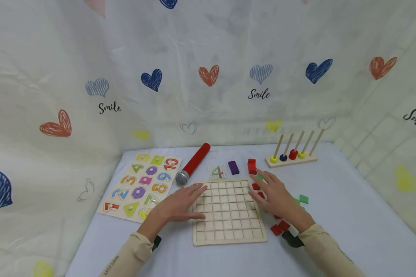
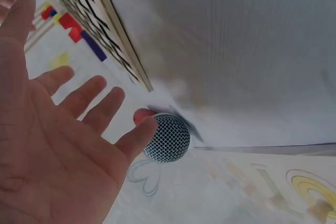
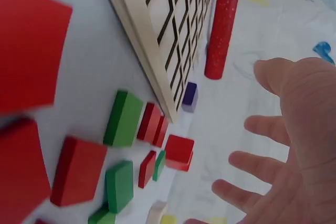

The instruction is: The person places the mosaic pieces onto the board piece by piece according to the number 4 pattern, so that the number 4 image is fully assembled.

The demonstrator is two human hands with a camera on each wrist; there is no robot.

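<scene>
On my feed, left hand (image 1: 178,204) and right hand (image 1: 276,197), fingers loose and empty, flanked the wooden grid board (image 1: 228,215) on the white tabletop (image 1: 180,256) (contact? I couldn't tell); one low right-hand sweep risked scattering the red tiles (image 1: 284,225).

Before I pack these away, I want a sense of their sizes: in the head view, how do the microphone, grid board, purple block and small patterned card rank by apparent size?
1. Grid board (nearest the camera)
2. Microphone
3. Small patterned card
4. Purple block
</scene>
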